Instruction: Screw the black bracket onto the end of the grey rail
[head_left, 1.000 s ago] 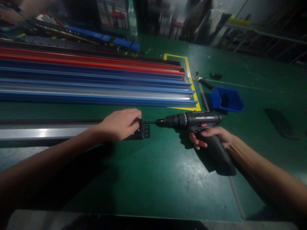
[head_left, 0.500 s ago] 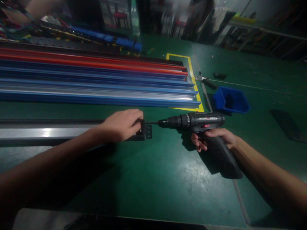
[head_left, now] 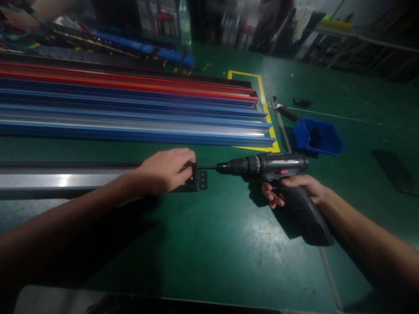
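Note:
My right hand (head_left: pixel 294 187) grips a black cordless drill (head_left: pixel 278 163) by its handle, a finger at the trigger. The drill lies level, pointing left, and its long thin bit (head_left: pixel 209 167) reaches the end of a metal profile (head_left: pixel 65 180). On that end sits a black end bracket (head_left: pixel 195 179) with a slotted tab (head_left: pixel 203 180) sticking out to the right. My left hand (head_left: pixel 168 170) is wrapped over the profile's end, fingers closed on the bracket. Whether a screw is at the bit's tip cannot be made out.
Behind lie several long blue profiles (head_left: pixel 147 126) and red ones (head_left: pixel 147 85), their ends near yellow tape (head_left: pixel 264 87). To the right stand a blue bin (head_left: pixel 319 137) with dark contents and pliers-like tool (head_left: pixel 283 109). Another person's arm (head_left: pixel 42 13) shows at the far left, by wiring.
Hardly anything differs. The view has shifted slightly; both hands, the drill and the bracket hold the same positions relative to each other.

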`<action>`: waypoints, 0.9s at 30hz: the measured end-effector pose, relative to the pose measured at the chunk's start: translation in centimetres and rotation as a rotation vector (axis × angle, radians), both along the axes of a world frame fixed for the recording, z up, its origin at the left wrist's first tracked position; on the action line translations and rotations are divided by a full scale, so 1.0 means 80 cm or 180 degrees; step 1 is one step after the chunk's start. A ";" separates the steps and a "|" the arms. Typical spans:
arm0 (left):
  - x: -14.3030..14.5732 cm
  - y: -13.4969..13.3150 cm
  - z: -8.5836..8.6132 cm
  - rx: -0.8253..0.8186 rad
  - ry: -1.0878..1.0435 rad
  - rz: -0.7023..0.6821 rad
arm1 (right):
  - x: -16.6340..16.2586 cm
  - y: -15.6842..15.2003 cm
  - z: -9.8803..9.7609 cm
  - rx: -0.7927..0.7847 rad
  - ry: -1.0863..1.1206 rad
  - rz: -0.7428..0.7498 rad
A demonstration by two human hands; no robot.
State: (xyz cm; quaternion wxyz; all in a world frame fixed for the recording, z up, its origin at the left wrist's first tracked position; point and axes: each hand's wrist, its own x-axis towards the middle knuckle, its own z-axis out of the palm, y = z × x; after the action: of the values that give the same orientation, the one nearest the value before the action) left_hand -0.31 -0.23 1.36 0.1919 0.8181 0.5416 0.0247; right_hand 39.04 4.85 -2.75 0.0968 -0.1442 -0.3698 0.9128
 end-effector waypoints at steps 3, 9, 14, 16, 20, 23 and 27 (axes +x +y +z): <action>0.000 0.000 0.001 -0.0029 0.0002 0.0006 | -0.001 0.000 0.000 -0.0064 0.0043 -0.0001; -0.001 0.001 0.000 0.0009 -0.0029 0.0005 | -0.003 0.000 0.000 -0.0180 0.0151 0.0025; -0.002 0.001 -0.001 0.0017 -0.0032 0.0004 | -0.002 0.002 -0.001 -0.0190 0.0117 0.0021; -0.002 0.001 -0.001 0.0013 -0.0040 0.0000 | -0.001 0.002 -0.001 -0.0199 0.0084 -0.0005; -0.002 0.001 -0.003 0.0067 -0.0024 -0.0007 | -0.001 0.002 0.000 -0.0248 0.0057 0.0023; -0.002 0.001 -0.003 0.0082 -0.0017 -0.0014 | -0.001 0.002 0.000 -0.0239 0.0014 0.0030; -0.003 0.001 -0.003 0.0043 -0.0026 -0.0012 | 0.000 0.003 0.001 -0.0256 -0.0044 0.0029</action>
State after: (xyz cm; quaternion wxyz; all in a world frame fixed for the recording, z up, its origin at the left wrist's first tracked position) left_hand -0.56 -0.13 1.10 0.1887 0.8203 0.5391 0.0313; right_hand 39.02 5.10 -2.64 0.0841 -0.1526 -0.3341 0.9263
